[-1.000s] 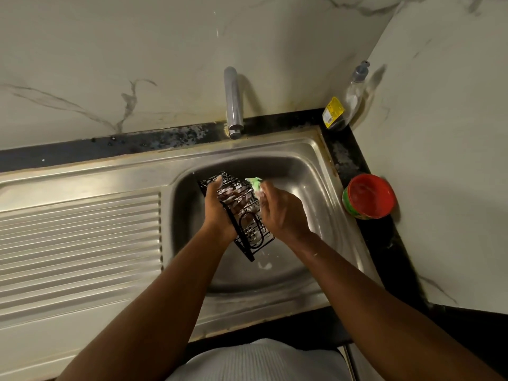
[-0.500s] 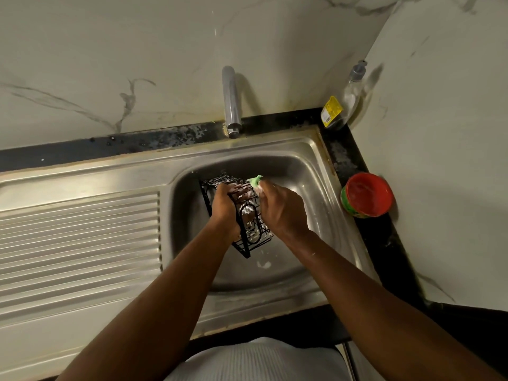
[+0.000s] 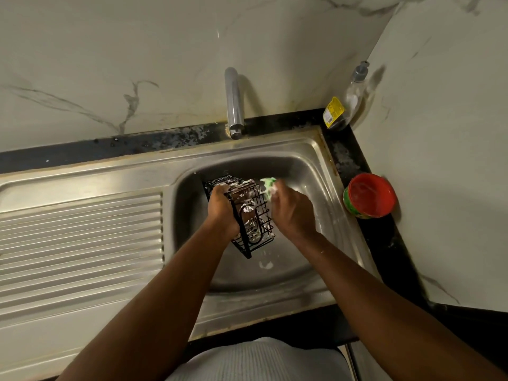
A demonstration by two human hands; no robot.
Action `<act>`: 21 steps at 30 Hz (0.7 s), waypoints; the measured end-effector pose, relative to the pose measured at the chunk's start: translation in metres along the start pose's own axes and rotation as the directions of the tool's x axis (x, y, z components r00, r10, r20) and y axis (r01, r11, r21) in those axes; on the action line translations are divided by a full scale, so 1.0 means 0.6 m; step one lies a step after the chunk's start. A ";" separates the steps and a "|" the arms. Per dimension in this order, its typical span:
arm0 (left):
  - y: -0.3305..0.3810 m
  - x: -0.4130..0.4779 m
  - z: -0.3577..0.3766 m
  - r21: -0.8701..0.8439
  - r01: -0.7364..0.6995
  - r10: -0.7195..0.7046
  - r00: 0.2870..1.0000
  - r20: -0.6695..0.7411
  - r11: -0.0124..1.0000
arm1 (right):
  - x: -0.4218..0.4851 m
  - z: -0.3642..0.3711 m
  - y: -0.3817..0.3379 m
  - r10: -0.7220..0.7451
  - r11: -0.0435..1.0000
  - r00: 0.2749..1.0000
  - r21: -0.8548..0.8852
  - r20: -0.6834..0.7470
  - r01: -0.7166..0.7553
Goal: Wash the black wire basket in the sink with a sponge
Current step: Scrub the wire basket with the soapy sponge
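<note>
**Steel sink: basket mid-wash**

Stainless sink (image 3: 316,160) basin holds the black wire basket (image 3: 254,215), foam-streaked, long axis running far-left to near-right. At its left side the left hand (image 3: 222,210) grips the wires; the right hand (image 3: 294,213) clutches a green sponge (image 3: 268,185) against its far-right corner.

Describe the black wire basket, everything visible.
The black wire basket is a boxy rack of thin dark metal-looking wires with a thicker frame bar, streaked with white suds. It is held tilted within the sink bowl. The left hand grips its left side; the right hand presses a green sponge against its upper right edge.
</note>
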State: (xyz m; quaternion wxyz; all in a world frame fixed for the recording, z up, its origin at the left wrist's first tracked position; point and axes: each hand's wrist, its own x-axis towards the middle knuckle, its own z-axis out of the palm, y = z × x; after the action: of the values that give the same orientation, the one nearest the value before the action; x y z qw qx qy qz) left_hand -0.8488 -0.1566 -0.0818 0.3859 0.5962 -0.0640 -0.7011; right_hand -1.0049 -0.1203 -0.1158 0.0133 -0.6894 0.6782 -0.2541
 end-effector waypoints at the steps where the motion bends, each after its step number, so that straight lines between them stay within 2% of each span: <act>1: 0.003 0.001 -0.001 -0.005 0.001 -0.001 1.000 0.000 1.000 | -0.009 0.002 -0.005 0.023 0.999 1.000 0.022 0.015 -0.023; 4: 0.011 0.000 0.005 -0.027 -0.005 0.005 1.000 0.026 1.000 | -0.037 0.009 -0.030 0.030 0.999 0.999 0.034 0.014 -0.031; 8: 0.025 -0.005 0.002 -0.056 0.005 -0.004 1.000 0.018 0.998 | -0.057 0.008 -0.034 -0.213 0.975 0.977 0.069 -0.002 0.212; 10: 0.031 -0.007 0.000 -0.066 0.018 -0.016 0.999 0.028 0.998 | -0.051 0.010 -0.017 -0.256 0.965 0.965 0.076 0.051 0.251; 12: 0.036 -0.009 -0.001 -0.080 0.023 -0.019 0.999 0.051 0.997 | -0.034 0.015 0.007 -0.098 0.995 0.988 0.034 0.118 0.095; 14: 0.033 -0.010 -0.003 -0.093 0.032 -0.027 0.998 0.054 0.995 | -0.024 0.019 0.022 0.107 0.994 0.969 -0.005 0.224 -0.109; 16: 0.030 -0.007 -0.008 -0.107 0.042 -0.037 0.998 0.048 0.993 | -0.028 0.023 0.018 0.105 0.986 0.953 0.098 0.285 -0.138; 18: 0.034 0.001 -0.012 -0.130 0.054 -0.050 0.998 0.037 0.990 | -0.038 0.015 0.002 0.110 0.971 0.969 0.185 0.220 -0.152; 20: 0.039 0.011 -0.017 -0.168 0.061 -0.057 0.998 0.030 0.984 | -0.051 0.013 -0.013 0.190 0.948 0.977 0.242 0.100 -0.209; 21: 0.040 0.015 -0.018 -0.194 0.062 -0.057 0.998 0.030 0.979 | -0.058 0.013 -0.019 0.175 0.952 0.983 0.246 0.053 -0.183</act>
State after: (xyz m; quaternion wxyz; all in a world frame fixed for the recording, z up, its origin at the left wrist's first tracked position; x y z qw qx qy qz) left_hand -0.8282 -0.1747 -0.0784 0.4204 0.5485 0.0181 -0.7226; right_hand -0.9898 -0.0895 -0.1303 0.1334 -0.6218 0.7001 -0.3248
